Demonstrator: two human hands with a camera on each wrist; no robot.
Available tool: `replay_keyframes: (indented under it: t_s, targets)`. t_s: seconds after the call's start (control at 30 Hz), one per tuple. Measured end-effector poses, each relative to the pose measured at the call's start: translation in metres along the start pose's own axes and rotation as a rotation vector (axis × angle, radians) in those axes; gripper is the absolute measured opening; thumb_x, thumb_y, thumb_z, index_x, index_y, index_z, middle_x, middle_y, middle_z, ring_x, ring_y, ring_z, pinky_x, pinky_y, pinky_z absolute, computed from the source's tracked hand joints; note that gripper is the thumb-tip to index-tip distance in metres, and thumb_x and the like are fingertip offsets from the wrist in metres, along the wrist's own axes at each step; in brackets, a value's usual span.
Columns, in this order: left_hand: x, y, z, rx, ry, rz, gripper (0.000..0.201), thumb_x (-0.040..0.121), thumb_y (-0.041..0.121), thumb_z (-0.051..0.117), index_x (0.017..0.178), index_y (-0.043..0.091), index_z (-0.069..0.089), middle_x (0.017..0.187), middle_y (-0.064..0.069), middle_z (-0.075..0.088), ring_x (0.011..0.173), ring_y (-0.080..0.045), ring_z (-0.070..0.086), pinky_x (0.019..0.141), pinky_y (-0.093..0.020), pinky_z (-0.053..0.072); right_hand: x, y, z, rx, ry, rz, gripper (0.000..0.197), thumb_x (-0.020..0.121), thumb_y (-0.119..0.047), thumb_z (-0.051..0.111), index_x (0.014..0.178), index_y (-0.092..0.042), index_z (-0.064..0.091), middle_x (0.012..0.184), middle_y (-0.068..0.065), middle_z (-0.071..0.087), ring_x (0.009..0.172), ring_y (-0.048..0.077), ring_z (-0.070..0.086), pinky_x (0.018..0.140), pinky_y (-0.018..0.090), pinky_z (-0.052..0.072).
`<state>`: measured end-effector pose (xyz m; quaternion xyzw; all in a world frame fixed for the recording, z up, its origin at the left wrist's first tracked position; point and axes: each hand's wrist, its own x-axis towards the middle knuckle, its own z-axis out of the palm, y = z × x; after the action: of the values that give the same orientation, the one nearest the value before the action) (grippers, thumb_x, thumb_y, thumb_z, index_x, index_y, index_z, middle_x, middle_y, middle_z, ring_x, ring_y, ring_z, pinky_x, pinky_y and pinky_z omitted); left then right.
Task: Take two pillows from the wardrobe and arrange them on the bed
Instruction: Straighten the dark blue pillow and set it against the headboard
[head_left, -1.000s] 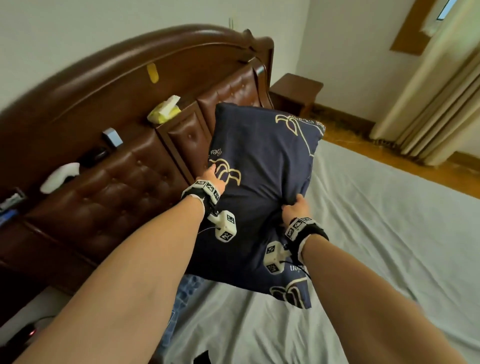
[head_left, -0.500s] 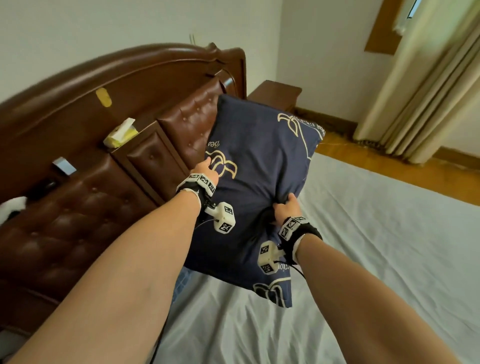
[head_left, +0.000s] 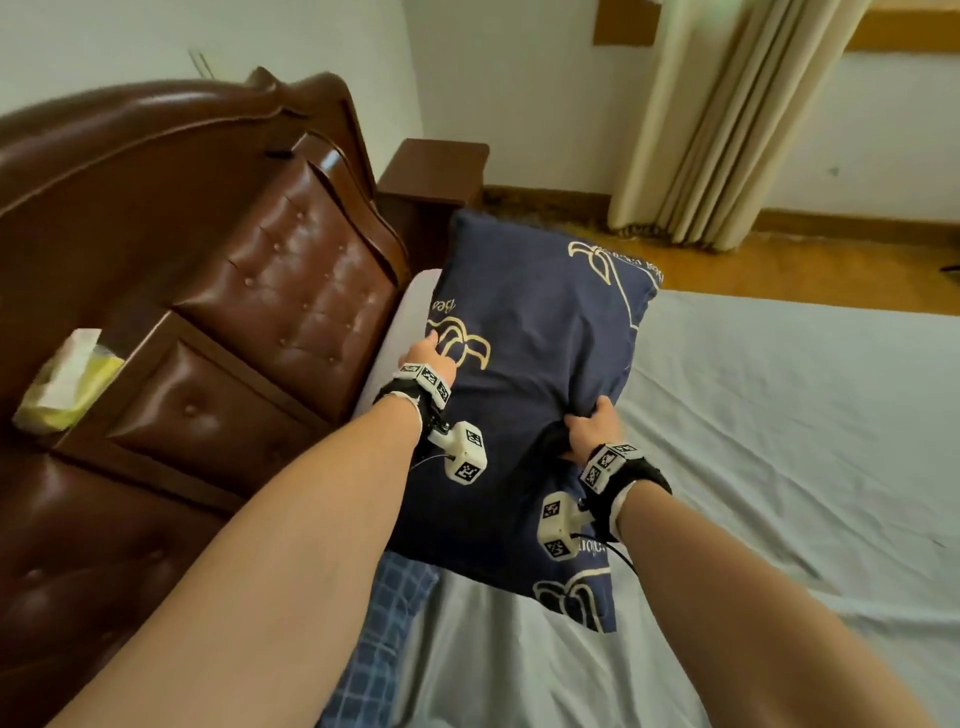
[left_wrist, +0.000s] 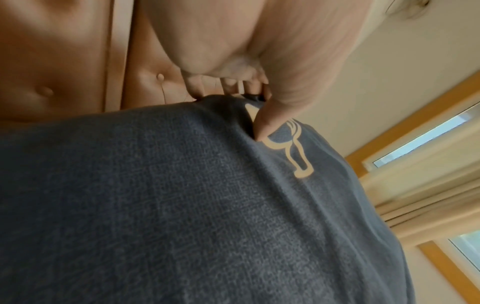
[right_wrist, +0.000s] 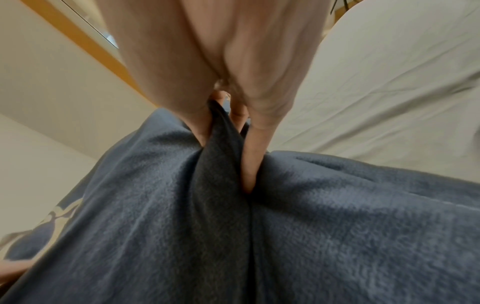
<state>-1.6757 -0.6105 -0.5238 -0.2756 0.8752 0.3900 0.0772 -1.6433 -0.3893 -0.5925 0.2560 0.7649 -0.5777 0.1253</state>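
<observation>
**Navy pillow held at the head of the bed**

Left hand (head_left: 427, 357) clamped on the pillow's headboard-side edge, thumb (left_wrist: 270, 121) pressed into the fabric beside a cream printed outline, fingers (left_wrist: 194, 86) curled over the far side of the edge. Right hand (head_left: 592, 427) closed on the opposite edge, a bunched fold of cloth pinched between thumb and fingers (right_wrist: 255, 144), as seen from the right wrist. Black straps with white marker cubes on both wrists. Navy pillow (head_left: 530, 374) with cream line drawings and lettering, held lengthwise between the two hands, tilted, over the bed's grey-white sheet (head_left: 779, 415) close to the headboard; whether its underside touches the sheet, impossible to tell. Directly beneath its near end, a blue checked pillow (head_left: 384, 623) lying flat on the bed beside the headboard. To the left, the dark wooden headboard (head_left: 291, 270) with brown buttoned leather panels, a yellow tissue pack (head_left: 67, 384) on its ledge. Beyond the pillow, a wooden nightstand (head_left: 431, 171) in the corner, cream curtains (head_left: 727, 130) hanging to the wooden floor.
</observation>
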Motion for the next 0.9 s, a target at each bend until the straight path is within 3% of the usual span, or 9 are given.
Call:
replay_keyframes:
  t_s: [0.17, 0.27, 0.4, 0.47, 0.53, 0.67, 0.77, 0.83, 0.9]
  targets:
    - [0.081, -0.055, -0.006, -0.047, -0.032, -0.03, 0.073, 0.089, 0.015, 0.058, 0.153, 0.024, 0.027, 0.145, -0.009, 0.052, 0.131, -0.032, 0.049, 0.111, -0.038, 0.04, 0.033, 0.017, 0.085, -0.018, 0.024, 0.025, 0.02, 0.078, -0.017, 0.058, 0.091, -0.018, 0.042, 0.09, 0.014, 0.057, 0.085, 0.042, 0.063, 0.067, 0.06, 0.058]
    - [0.133, -0.074, -0.026, -0.056, -0.004, 0.013, 0.077, 0.085, 0.008, 0.06, 0.153, 0.023, 0.028, 0.145, -0.008, 0.05, 0.131, -0.03, 0.049, 0.109, -0.034, 0.041, 0.068, 0.014, 0.14, 0.005, 0.012, 0.032, 0.025, 0.074, -0.027, 0.057, 0.093, -0.023, 0.042, 0.096, 0.013, 0.06, 0.089, 0.041, 0.064, 0.077, 0.058, 0.057]
    - [0.187, -0.096, -0.052, 0.067, 0.02, 0.064, 0.095, 0.078, 0.022, 0.075, 0.155, 0.019, 0.02, 0.162, -0.004, 0.02, 0.149, -0.03, 0.02, 0.121, -0.044, 0.021, 0.117, 0.002, 0.209, 0.096, -0.041, 0.037, 0.042, 0.072, -0.033, 0.058, 0.109, -0.024, 0.039, 0.122, 0.016, 0.057, 0.107, 0.037, 0.06, 0.096, 0.056, 0.05]
    - [0.196, -0.12, -0.058, 0.168, 0.018, 0.008, 0.095, 0.079, 0.031, 0.074, 0.155, 0.026, 0.017, 0.164, -0.003, 0.01, 0.15, -0.031, 0.012, 0.121, -0.048, 0.017, 0.1, -0.016, 0.236, 0.059, -0.078, 0.08, 0.064, 0.077, -0.027, 0.066, 0.131, -0.016, 0.035, 0.138, 0.017, 0.049, 0.122, 0.036, 0.052, 0.107, 0.048, 0.042]
    - [0.199, -0.155, -0.051, 0.15, -0.051, -0.088, 0.09, 0.081, 0.034, 0.071, 0.155, 0.028, 0.02, 0.165, -0.004, 0.007, 0.15, -0.03, 0.012, 0.122, -0.045, 0.016, 0.092, -0.012, 0.257, -0.086, -0.142, 0.093, 0.079, 0.079, -0.021, 0.073, 0.143, -0.006, 0.03, 0.14, 0.018, 0.047, 0.127, 0.035, 0.049, 0.106, 0.04, 0.04]
    - [0.2, -0.222, -0.029, 0.06, -0.084, -0.3, 0.089, 0.079, 0.03, 0.073, 0.153, 0.028, 0.025, 0.159, -0.009, 0.023, 0.144, -0.032, 0.03, 0.117, -0.047, 0.03, 0.088, 0.037, 0.281, -0.175, -0.226, 0.198, 0.1, 0.072, -0.016, 0.08, 0.151, -0.013, 0.018, 0.142, 0.016, 0.047, 0.13, 0.034, 0.049, 0.11, 0.046, 0.039]
    - [0.205, -0.253, -0.013, 0.003, -0.112, -0.415, 0.084, 0.084, 0.028, 0.068, 0.154, 0.029, 0.022, 0.159, -0.01, 0.023, 0.141, -0.034, 0.035, 0.112, -0.046, 0.033, 0.082, 0.065, 0.283, -0.278, -0.261, 0.263, 0.101, 0.075, -0.018, 0.08, 0.153, -0.019, 0.017, 0.147, 0.018, 0.043, 0.131, 0.037, 0.046, 0.111, 0.046, 0.039]
    - [0.21, -0.268, -0.002, -0.012, -0.121, -0.463, 0.08, 0.088, 0.031, 0.063, 0.155, 0.028, 0.019, 0.16, -0.01, 0.02, 0.143, -0.035, 0.032, 0.113, -0.047, 0.03, 0.073, 0.076, 0.279, -0.33, -0.275, 0.253, 0.095, 0.08, -0.02, 0.076, 0.154, -0.019, 0.017, 0.151, 0.016, 0.037, 0.134, 0.036, 0.043, 0.109, 0.039, 0.039]
    - [0.216, -0.283, 0.012, -0.017, -0.107, -0.506, 0.078, 0.09, 0.036, 0.058, 0.155, 0.026, 0.017, 0.161, -0.01, 0.019, 0.145, -0.036, 0.028, 0.115, -0.049, 0.026, 0.072, 0.091, 0.28, -0.313, -0.264, 0.246, 0.091, 0.084, -0.019, 0.073, 0.155, -0.02, 0.016, 0.153, 0.014, 0.034, 0.135, 0.036, 0.041, 0.105, 0.039, 0.039]
